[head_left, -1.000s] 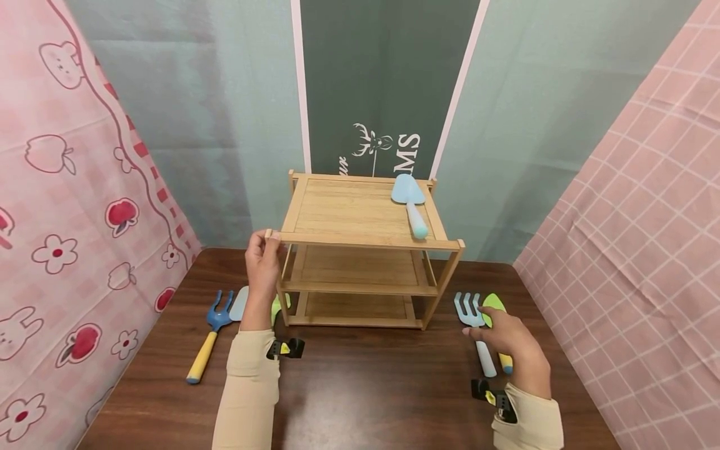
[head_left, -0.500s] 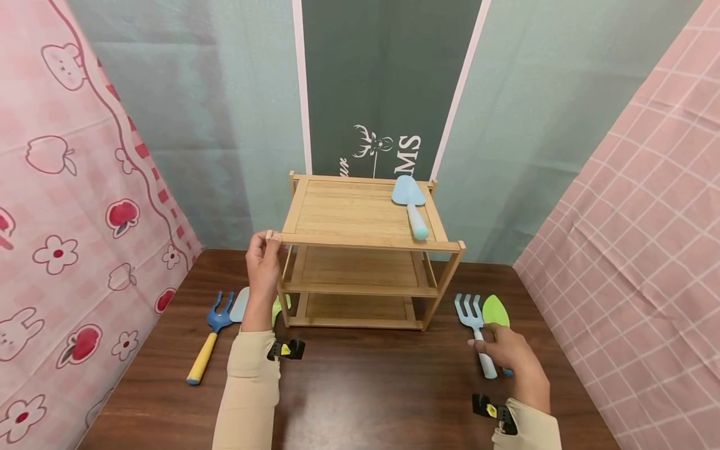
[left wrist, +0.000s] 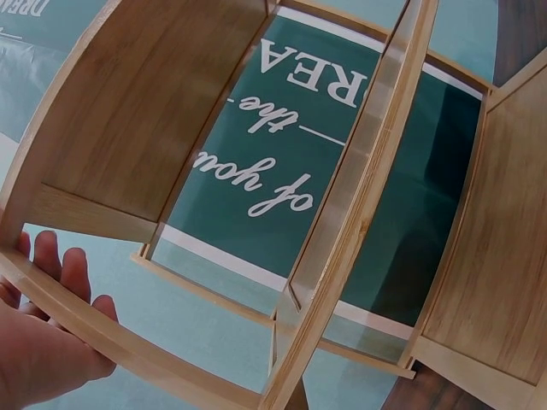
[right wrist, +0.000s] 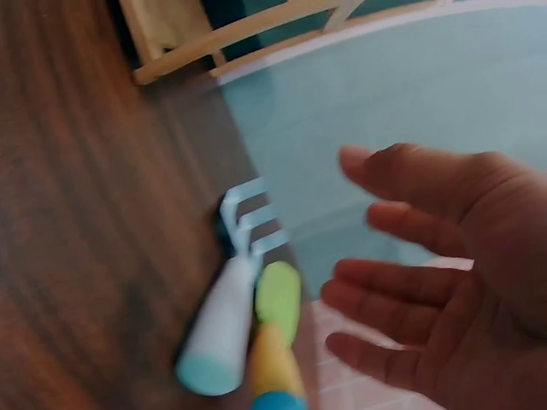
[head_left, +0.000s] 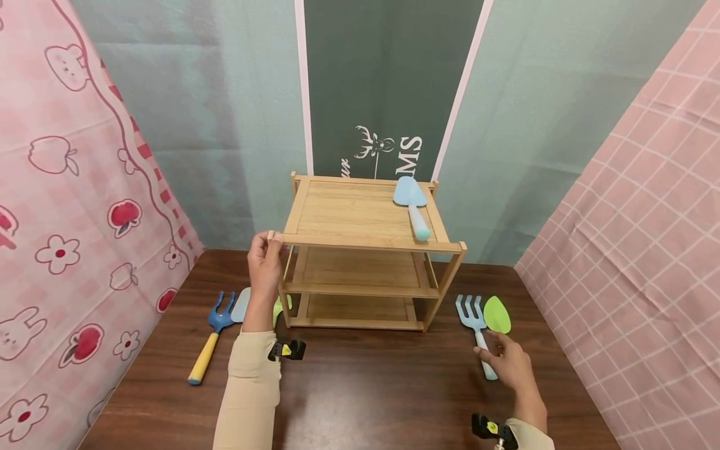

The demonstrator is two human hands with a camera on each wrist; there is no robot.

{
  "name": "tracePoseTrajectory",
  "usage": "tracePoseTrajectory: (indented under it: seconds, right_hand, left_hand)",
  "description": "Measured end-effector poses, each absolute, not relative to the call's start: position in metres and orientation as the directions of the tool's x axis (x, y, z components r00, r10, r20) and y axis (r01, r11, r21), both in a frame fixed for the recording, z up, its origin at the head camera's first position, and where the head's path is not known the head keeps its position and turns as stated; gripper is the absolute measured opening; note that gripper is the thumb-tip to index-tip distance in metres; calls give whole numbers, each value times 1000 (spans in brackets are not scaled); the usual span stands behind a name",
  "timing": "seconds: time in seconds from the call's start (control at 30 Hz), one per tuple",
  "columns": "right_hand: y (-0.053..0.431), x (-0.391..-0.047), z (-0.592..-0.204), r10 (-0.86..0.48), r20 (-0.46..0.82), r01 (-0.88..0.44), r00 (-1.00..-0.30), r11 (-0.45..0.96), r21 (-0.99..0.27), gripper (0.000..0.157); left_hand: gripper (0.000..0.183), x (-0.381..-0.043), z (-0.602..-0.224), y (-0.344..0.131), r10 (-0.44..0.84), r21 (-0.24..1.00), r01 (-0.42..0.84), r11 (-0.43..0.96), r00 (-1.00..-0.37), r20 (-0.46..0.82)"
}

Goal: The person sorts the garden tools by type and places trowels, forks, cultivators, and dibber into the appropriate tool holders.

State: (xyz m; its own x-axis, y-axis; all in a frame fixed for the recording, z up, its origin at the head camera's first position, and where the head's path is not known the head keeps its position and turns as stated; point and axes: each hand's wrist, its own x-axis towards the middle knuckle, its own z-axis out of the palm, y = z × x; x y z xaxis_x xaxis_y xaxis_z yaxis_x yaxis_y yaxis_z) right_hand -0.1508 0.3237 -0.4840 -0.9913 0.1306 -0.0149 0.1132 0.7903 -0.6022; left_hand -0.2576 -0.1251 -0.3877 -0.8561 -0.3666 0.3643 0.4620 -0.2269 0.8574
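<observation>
My left hand (head_left: 264, 265) grips the front left post of a three-tier wooden rack (head_left: 365, 242); in the left wrist view its fingers (left wrist: 75, 273) come round that post. My right hand (head_left: 513, 362) hovers with fingers parted, holding nothing. Below it lie a light blue garden fork (head_left: 471, 315) with a white handle and a green trowel (head_left: 497, 314). The hand hides the trowel's handle in the head view, but the right wrist view shows it yellow with a blue end (right wrist: 278, 367). A light blue trowel (head_left: 413, 203) rests on the rack's top shelf, at the right.
Left of the rack, a blue fork (head_left: 219, 319) with a yellow handle lies on the brown table (head_left: 365, 387). Beside it are a pale blue tool head (head_left: 240, 306) and a green tool (head_left: 283, 306), both partly hidden by my left arm. Curtains stand behind and on both sides.
My right hand has drawn back toward me over the fork and green trowel, uncovering the trowel's green blade. My left hand keeps its hold on the rack.
</observation>
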Motion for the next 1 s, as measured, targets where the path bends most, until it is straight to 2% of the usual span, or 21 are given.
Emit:
tracePoseTrajectory:
  seconds: [0.2,0.5,0.7,1.0]
  right_hand:
    - [324,-149,-505,208,-64,189,-976,668,-720,72]
    - [329,-148,-531,291,-66,240,-954,618,-749,83]
    - [329,-148,-540,333,-45,261,-942,643,-720,82]
    - [328,-150,-546,329,-58,284,-943,699,-656,70]
  left_hand:
    - [5,-258,-387,-125,-375,853,468,-233,-852,365]
    - [4,-259,-390,-124,-368,848,475,-235,-851,374]
    - [3,-259,-390,-125,-362,838,484,-252,-851,382]
    - [5,-257,-389,-126,-361,848,476,-234,-852,378]
